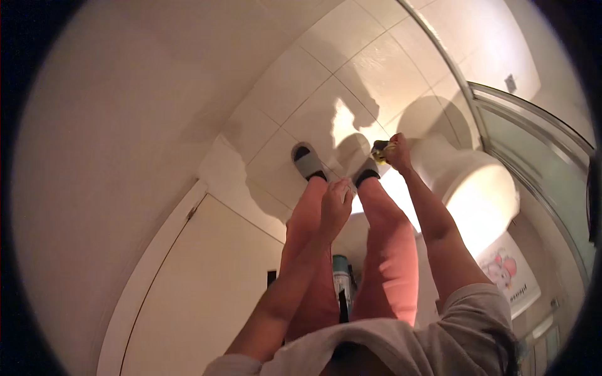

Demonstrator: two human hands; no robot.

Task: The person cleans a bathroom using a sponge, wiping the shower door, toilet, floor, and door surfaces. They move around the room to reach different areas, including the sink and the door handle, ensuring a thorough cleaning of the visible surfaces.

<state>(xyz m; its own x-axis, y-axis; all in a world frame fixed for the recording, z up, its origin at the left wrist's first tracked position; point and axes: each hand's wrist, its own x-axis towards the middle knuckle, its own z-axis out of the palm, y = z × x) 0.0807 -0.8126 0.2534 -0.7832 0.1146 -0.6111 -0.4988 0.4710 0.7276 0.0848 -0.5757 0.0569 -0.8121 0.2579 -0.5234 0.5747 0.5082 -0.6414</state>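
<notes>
Out in front of my right leg, my right hand (397,153) is closed round a small yellow-and-dark thing (381,150) whose kind I cannot make out. It is held over my right slipper (367,168), close to the toilet. Between my knees and feet is my left hand (337,199), its fingers curled together. Something pale may be at its fingertips, too small and blurred to name. My left slipper (307,161), grey with a dark sock in it, stands on the tiles just beyond that hand.
A white toilet (480,200) stands at my right, brightly lit. Beyond it runs a metal-framed glass shower screen (539,131). A pale door (200,282) is at my left. Behind my legs stands a teal-capped container (340,266). Light tiles (301,81) cover the floor.
</notes>
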